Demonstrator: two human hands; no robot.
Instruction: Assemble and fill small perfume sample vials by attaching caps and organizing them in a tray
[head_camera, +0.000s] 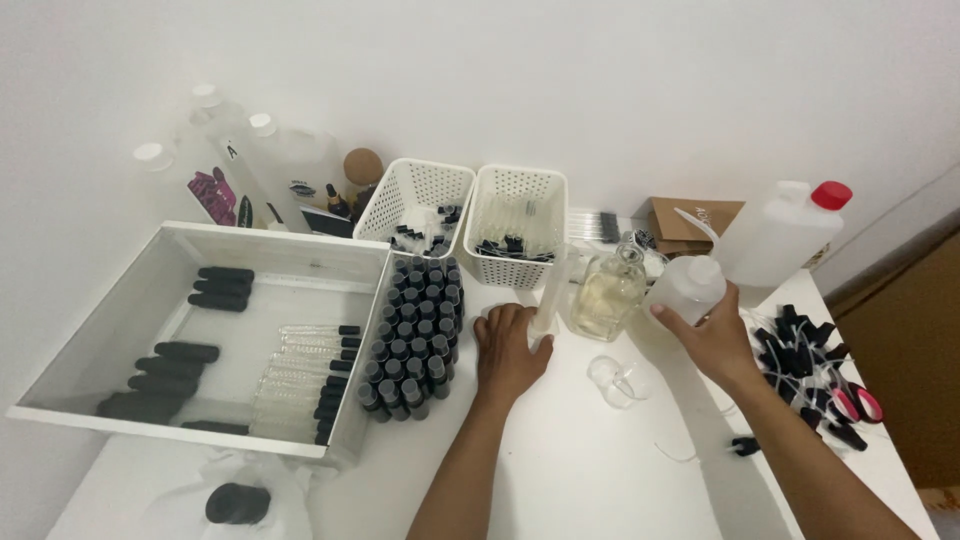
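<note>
My left hand (508, 350) rests flat on the white table (580, 460), its fingers touching the base of a tall clear measuring cylinder (548, 290). My right hand (712, 338) grips a small white plastic squeeze bottle (688, 286), tilted toward the cylinder. A square glass bottle of pale yellow liquid (606, 292) stands between the two hands. A cluster of several small black-capped vials (412, 338) stands just left of my left hand.
A white tray (180, 240) at left holds black caps and clear vials. Two white perforated baskets (415, 205) (516, 222) stand behind. Large jugs (285, 165) are at back left, a red-capped white jug (780, 232) at right. Black spray pumps and red scissors (850, 400) lie far right.
</note>
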